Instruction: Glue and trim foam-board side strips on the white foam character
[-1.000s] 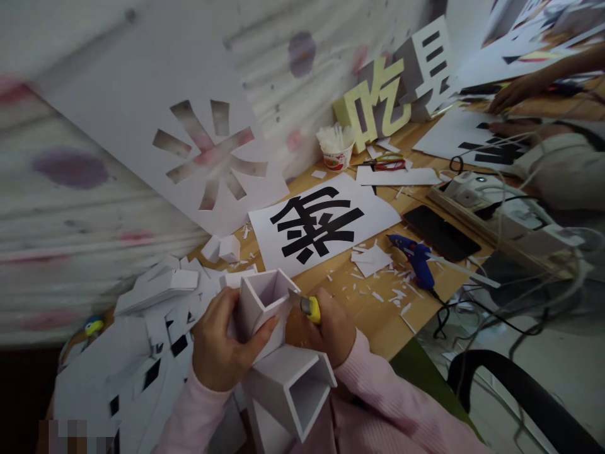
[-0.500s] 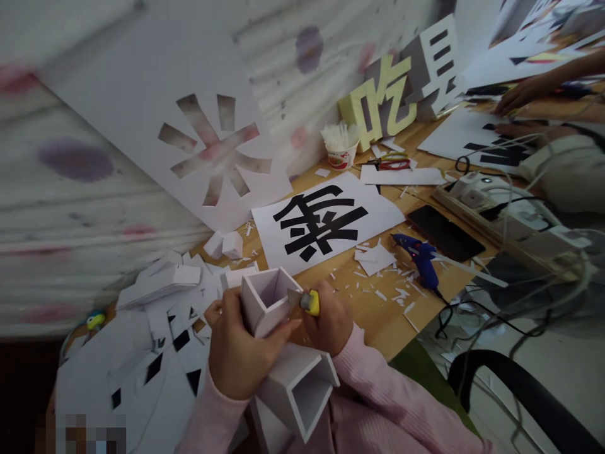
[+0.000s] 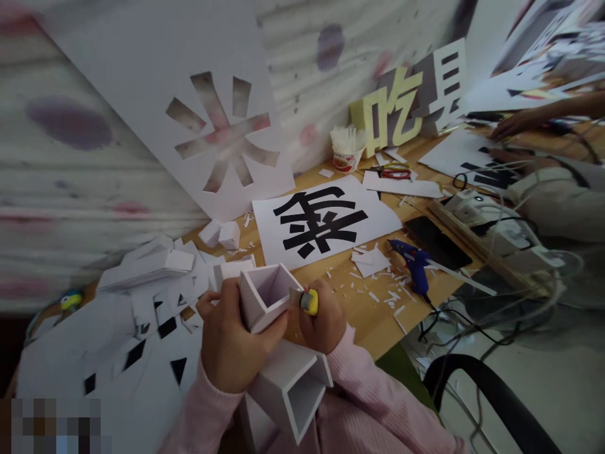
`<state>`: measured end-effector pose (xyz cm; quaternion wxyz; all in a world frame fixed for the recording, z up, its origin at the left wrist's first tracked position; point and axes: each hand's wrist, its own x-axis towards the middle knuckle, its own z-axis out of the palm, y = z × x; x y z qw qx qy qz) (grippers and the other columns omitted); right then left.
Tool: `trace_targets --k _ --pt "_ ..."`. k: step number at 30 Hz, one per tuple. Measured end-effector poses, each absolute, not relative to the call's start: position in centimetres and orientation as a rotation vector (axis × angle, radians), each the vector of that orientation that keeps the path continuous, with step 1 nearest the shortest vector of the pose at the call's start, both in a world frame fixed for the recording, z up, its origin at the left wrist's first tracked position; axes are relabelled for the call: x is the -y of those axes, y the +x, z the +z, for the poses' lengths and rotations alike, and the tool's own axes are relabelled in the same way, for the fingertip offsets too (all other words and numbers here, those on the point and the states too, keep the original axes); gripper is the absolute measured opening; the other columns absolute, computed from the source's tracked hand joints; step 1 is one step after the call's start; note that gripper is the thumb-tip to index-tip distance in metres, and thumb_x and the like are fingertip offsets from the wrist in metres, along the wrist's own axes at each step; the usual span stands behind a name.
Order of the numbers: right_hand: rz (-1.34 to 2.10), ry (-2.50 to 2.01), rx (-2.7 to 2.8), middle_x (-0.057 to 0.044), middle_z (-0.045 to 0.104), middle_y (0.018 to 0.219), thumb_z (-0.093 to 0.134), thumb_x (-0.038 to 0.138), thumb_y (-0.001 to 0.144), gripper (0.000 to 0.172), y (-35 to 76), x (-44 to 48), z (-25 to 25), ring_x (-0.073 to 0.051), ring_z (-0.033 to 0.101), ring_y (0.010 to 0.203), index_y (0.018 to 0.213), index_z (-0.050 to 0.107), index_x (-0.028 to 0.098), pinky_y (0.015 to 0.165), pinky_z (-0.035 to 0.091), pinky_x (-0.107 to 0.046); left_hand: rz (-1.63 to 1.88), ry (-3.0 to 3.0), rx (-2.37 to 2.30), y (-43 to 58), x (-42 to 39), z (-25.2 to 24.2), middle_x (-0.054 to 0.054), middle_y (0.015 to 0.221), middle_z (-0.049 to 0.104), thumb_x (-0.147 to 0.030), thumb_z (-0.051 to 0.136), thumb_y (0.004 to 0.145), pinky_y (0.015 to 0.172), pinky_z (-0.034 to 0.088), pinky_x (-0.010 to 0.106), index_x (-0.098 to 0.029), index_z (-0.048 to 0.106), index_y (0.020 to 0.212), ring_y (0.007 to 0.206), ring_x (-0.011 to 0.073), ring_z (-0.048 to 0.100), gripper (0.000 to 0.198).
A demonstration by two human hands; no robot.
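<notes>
My left hand (image 3: 239, 343) wraps round one end of a white foam-board piece (image 3: 255, 304), a hollow box-like shape whose open end faces up. Another hollow arm of white board (image 3: 302, 391) sticks out below that hand, toward my lap; whether the two are joined is hidden. Closed in my right hand (image 3: 326, 318) is a yellow utility knife (image 3: 309, 302). Its blade lies at the right edge of the box's open end. A white sheet with a black printed character (image 3: 324, 217) rests on the table just beyond both hands.
A blue glue gun (image 3: 416, 261) lies at the right beside a black phone (image 3: 439, 241). White board offcuts (image 3: 151, 271) pile up at the left. A paper cup (image 3: 347, 151) and scissors (image 3: 394, 170) are farther back. Another person's hand (image 3: 517, 123) works at the right, near a power strip (image 3: 501, 217).
The view has shifted slightly. The knife blade has come a little closer to the box's edge, and both hands keep their hold.
</notes>
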<state>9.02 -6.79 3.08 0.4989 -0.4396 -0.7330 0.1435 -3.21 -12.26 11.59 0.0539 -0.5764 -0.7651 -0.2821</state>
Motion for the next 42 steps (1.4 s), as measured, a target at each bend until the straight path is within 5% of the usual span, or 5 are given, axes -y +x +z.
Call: trace_targets --k 8,15,26,42 --pt "0.378 -1.119 1.744 -0.001 0.052 0.061 0.04 0.027 0.09 0.016 8.7 6.1 1.8 -0.016 0.049 0.051 0.075 0.044 0.023 0.05 0.035 -0.028 -0.964 -1.705 2.321 -3.1 13.3 10.9 0.002 0.072 0.055 -0.046 0.077 0.06 0.075 0.046 0.045 -0.024 0.047 0.081 0.08 0.0275 0.053 0.043" --pt "0.493 -1.199 1.617 0.007 0.034 0.05 0.043 0.027 0.093 0.031 12.2 3.7 3.2 -0.011 0.038 0.042 0.064 0.033 0.025 0.044 0.03 -0.024 -1.042 -1.715 2.217 -4.1 15.3 12.1 -0.002 0.069 0.052 -0.045 0.078 0.059 0.077 0.042 0.046 -0.026 0.048 0.085 0.071 0.0221 0.051 0.043" --pt "0.574 -0.78 2.098 0.003 0.045 0.05 0.05 0.024 0.088 0.025 12.6 5.8 6.8 -0.011 0.044 0.045 0.063 0.048 0.021 0.048 0.028 -0.025 -1.033 -1.905 2.175 -4.4 14.4 12.5 -0.005 0.065 0.049 -0.035 0.072 0.061 0.072 0.04 0.041 -0.026 0.041 0.078 0.064 0.0187 0.049 0.036" --pt "0.43 -0.976 2.01 0.003 0.045 0.048 0.049 0.026 0.086 0.025 12.7 4.0 4.5 -0.012 0.044 0.043 0.061 0.045 0.023 0.047 0.028 -0.025 -1.128 -1.885 2.281 -4.0 15.5 11.8 -0.002 0.074 0.054 -0.04 0.076 0.061 0.072 0.045 0.041 -0.024 0.047 0.084 0.072 0.021 0.054 0.04"
